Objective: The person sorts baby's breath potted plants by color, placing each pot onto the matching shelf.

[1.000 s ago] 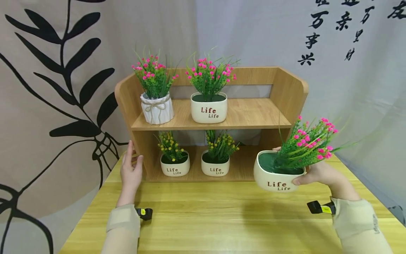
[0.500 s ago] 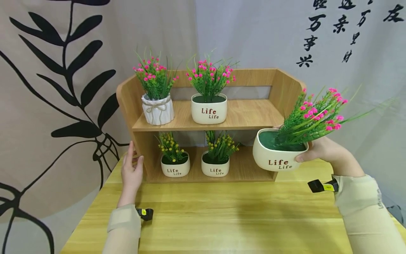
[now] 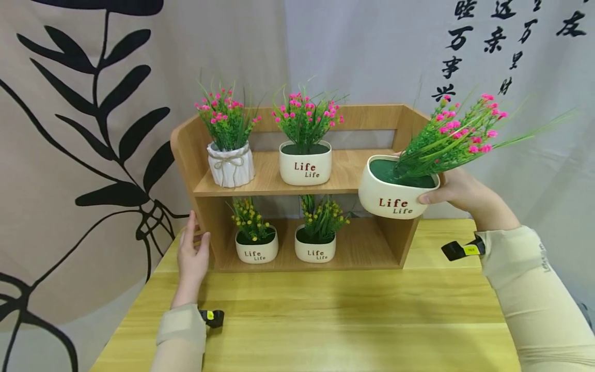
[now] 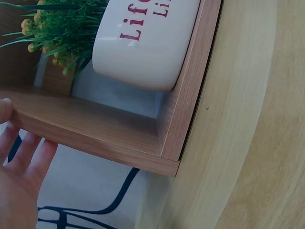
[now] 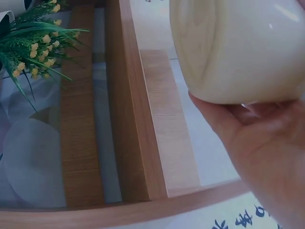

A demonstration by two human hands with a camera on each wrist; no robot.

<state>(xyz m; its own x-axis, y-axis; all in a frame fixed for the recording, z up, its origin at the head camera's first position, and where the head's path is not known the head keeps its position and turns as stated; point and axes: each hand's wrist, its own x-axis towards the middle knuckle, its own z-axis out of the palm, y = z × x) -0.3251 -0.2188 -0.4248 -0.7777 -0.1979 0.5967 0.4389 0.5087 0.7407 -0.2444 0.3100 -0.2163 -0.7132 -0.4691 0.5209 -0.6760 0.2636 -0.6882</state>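
My right hand (image 3: 462,194) grips a cream oval flowerpot (image 3: 395,194) by its right end, thumb at the front. "Life Life" is lettered on the pot, and its pink-flowered plant leans right. The pot is held tilted, in front of the right part of the wooden shelf (image 3: 260,192), near upper-board height. In the right wrist view the pot's smooth side (image 5: 248,47) rests in the hand. My left hand (image 3: 192,261) holds the shelf's left side panel. In the left wrist view its thumb (image 4: 5,110) lies at the panel's edge, fingers against the outer face.
Upstairs stand a white pot tied with twine (image 3: 231,168) and a cream pink-flowered pot (image 3: 305,165). Below are two smaller cream pots, the left (image 3: 257,250) and the right (image 3: 315,249), with yellow flowers. The shelf stands on a wooden table (image 3: 316,320) before a printed curtain (image 3: 344,51).
My right hand has raised the flowerpot from lower-shelf height toward upper-board height, lately also moving it slightly left. The left hand stays at the side panel. The head view has tilted slightly.
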